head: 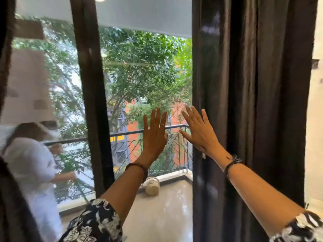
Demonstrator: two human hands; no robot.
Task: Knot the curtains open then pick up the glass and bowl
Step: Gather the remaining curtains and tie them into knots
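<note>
Curtains frame the scene: a dark brown curtain (253, 102) hangs in loose vertical folds on the right, from the top of the view down to the bottom edge, unknotted, and a dark edge of another curtain (7, 172) shows at the far left. Between them stands a glass door with a dark upright frame (92, 102). Both arms reach forward, palms facing the glass. Left hand (154, 135) is held flat and upright with its fingers straight and close together, a ring on one finger and a dark bracelet (138, 167) on the wrist; it holds nothing. Right hand (199, 131) is spread wide, fingers apart and tilted leftward, just beside the inner edge of the right curtain, and it too holds nothing; whether it touches the fabric cannot be told. Beyond the glass are a balcony floor, a black metal railing (157, 130), green trees and an orange wall. A pale rounded pot (152, 186) sits on the balcony floor. The pane at left reflects a person in white.
</note>
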